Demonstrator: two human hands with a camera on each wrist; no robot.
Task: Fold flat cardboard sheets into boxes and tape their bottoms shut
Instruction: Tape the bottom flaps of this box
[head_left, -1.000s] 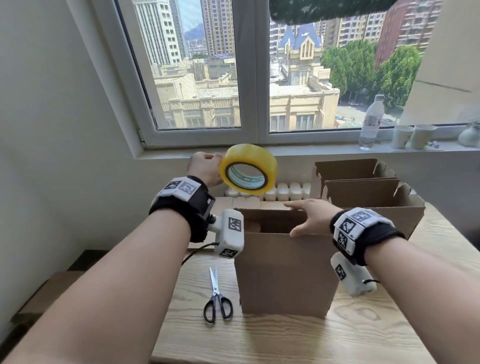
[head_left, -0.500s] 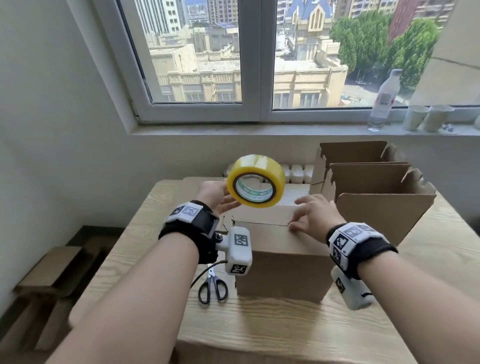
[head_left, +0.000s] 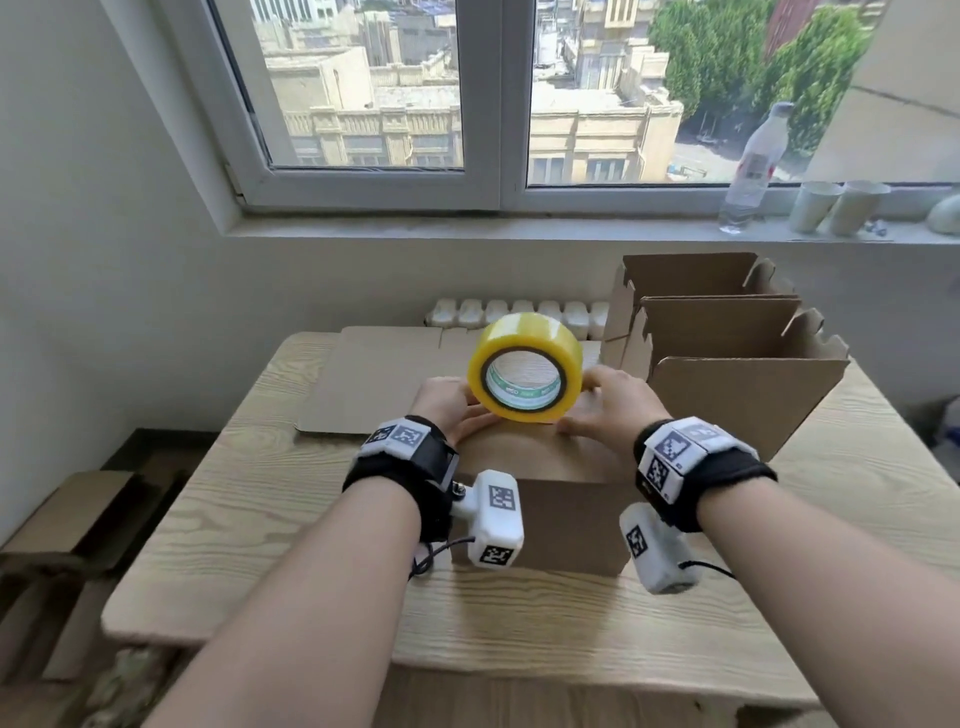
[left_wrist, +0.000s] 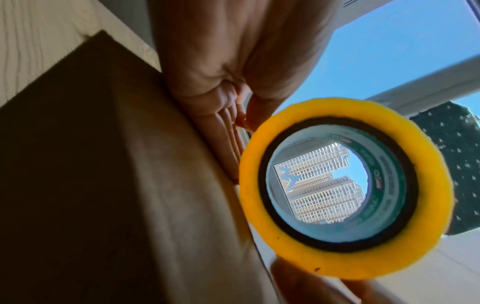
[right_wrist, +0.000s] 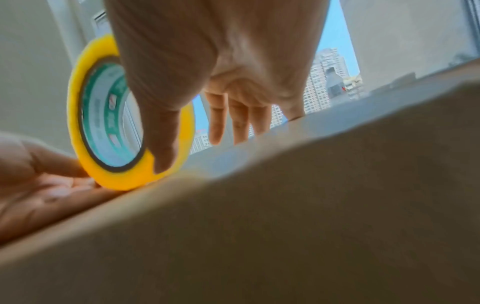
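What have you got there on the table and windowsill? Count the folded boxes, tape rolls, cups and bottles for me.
Cardboard boxes: 3
Tape roll: 1
Paper cups: 2
Bottle: 1
Total: 7

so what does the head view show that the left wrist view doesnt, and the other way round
Only the head view shows the two open boxes to the right, the flat sheet, the bottle and cups on the sill, and both hands, left and right, at the tape. Only the left wrist view shows tower blocks through the tape's core. Both show the yellow tape standing on edge on the box, and the table.
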